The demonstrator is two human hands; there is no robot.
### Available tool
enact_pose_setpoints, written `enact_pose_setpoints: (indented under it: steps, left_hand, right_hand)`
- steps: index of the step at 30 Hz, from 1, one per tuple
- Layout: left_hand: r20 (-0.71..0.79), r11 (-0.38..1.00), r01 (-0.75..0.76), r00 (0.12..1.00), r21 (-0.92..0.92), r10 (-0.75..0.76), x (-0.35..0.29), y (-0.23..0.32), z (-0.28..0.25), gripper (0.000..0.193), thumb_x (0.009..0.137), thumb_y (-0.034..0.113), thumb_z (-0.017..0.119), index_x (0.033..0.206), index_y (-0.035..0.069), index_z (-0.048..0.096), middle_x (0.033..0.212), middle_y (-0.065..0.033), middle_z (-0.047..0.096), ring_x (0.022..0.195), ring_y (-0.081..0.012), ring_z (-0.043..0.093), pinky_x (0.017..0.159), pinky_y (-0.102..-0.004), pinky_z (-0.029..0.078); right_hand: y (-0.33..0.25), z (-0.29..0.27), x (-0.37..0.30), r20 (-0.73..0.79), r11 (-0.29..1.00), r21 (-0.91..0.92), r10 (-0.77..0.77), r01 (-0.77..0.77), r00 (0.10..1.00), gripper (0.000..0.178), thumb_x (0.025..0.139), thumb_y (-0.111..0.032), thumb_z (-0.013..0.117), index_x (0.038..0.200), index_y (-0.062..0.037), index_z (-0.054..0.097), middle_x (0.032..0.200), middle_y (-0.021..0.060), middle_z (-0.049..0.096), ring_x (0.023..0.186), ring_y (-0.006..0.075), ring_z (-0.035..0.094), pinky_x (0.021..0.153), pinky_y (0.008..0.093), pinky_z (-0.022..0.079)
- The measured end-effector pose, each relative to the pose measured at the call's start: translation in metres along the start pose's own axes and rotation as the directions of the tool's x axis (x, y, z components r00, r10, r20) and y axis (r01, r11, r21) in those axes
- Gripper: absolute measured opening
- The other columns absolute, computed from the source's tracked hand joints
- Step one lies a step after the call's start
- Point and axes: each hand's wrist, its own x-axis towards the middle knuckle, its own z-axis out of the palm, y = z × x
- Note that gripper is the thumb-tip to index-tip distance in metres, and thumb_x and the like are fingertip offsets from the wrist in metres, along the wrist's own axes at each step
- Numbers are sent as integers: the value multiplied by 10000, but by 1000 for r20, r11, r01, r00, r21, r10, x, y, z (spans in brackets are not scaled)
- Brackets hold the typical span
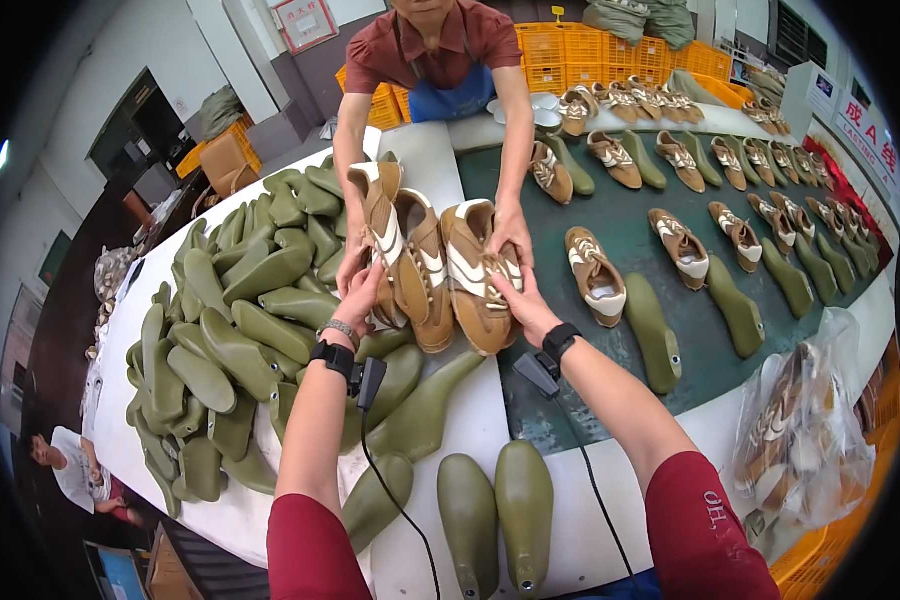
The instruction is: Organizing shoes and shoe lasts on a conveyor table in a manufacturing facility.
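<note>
Both my hands are on a row of several brown sneakers with white stripes and laces, held upright side by side above the table. My left hand presses on the left end of the row, its fingers partly hidden by the shoes. On the right end, my right hand grips the outermost sneaker near its laces. A co-worker across the table has the same shoes between their left hand and right hand. Two green shoe lasts stand near me, below the shoes.
A large heap of green lasts covers the left of the white table. Sneakers and lasts stand in rows on the dark green belt at right. A clear bag of shoes lies at lower right; orange crates line the back.
</note>
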Motion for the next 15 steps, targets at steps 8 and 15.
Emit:
enact_pose_setpoints:
  steps: [8, 15]
  left_hand:
    - [331, 991, -106, 941, 78, 74, 29, -13, -12, 1041, 760, 730, 518, 1479, 162, 25, 1521, -132, 119, 1386, -330, 162, 1034, -621, 183]
    - [291, 993, -118, 950, -8, 115, 16, -6, 34, 1166, 709, 679, 637, 1450, 95, -48, 1484, -203, 164, 1348, -362, 230, 1005, -611, 264]
  right_hand:
    - [7, -15, 24, 176, 990, -12, 139, -139, 974, 876, 828, -476, 654, 1426, -70, 158, 1370, 89, 410, 1244, 184, 418, 1017, 353, 359]
    - [24, -17, 28, 263, 923, 342, 86, -176, 961, 646, 888, -334, 624, 1373, -81, 280, 1311, 77, 474, 1168, 189, 494, 965, 370, 437]
